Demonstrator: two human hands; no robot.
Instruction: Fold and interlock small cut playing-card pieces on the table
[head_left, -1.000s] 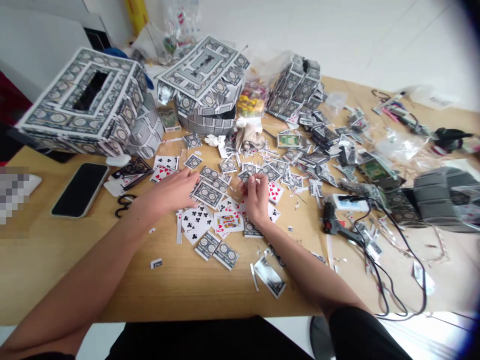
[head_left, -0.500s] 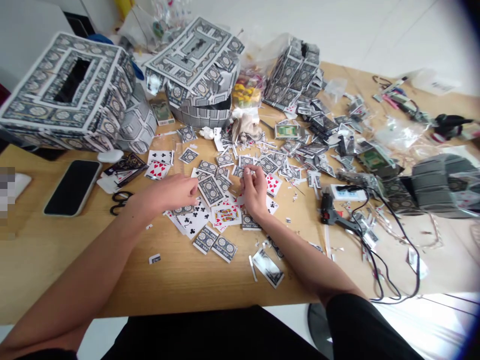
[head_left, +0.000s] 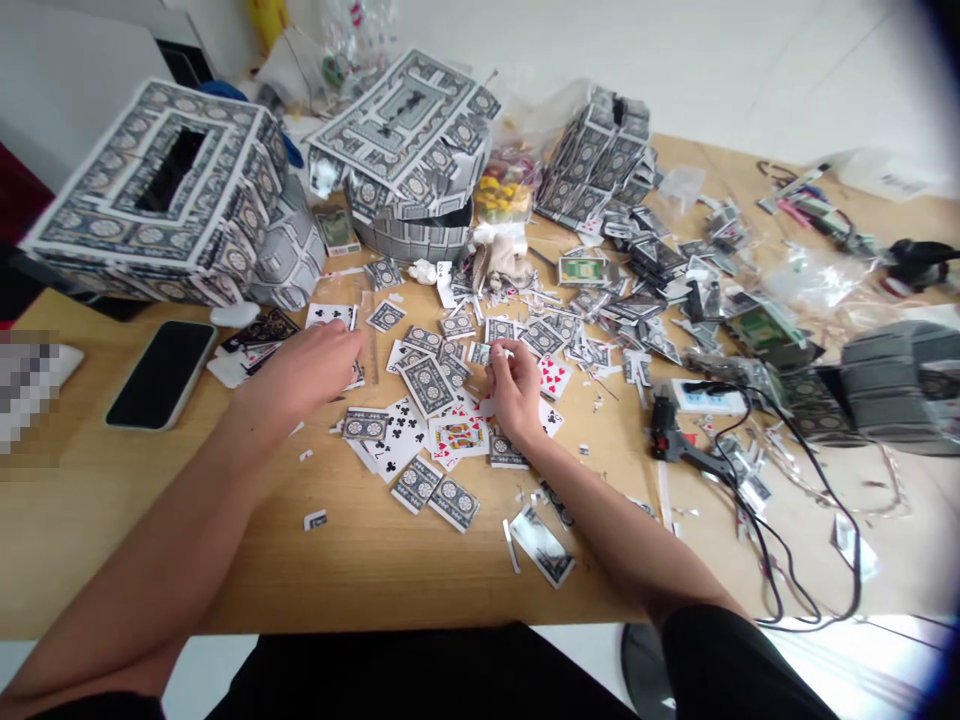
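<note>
My left hand (head_left: 311, 368) is curled closed, palm down, above the left side of the card spread. The edge of a patterned playing card (head_left: 358, 376) shows under its fingertips. A clubs card (head_left: 331, 316) lies just beyond it. My right hand (head_left: 516, 390) rests on its side with thumb and fingers pinched together. At its fingertips shows a small patterned card piece (head_left: 480, 353), partly hidden by the fingers. Between the hands lie a face-down card (head_left: 428, 385), a red king (head_left: 459, 436) and a clubs card (head_left: 401, 440). A hearts card (head_left: 555, 377) sticks out beyond my right hand.
A phone (head_left: 160, 376) lies at the left. Boxes made of cards (head_left: 161, 200) stand behind, one with a tilted lid (head_left: 405, 125). Cut scraps (head_left: 637, 250) cover the back right. A glue gun (head_left: 679, 440) with a black cable lies by a power strip (head_left: 709, 397). A clear ruler (head_left: 365, 340) lies near my left hand.
My left hand has moved left, away from the middle cards, uncovering a face-down card and covering the scissors and a hearts card. My right hand stays nearly in place. The view has shifted slightly.
</note>
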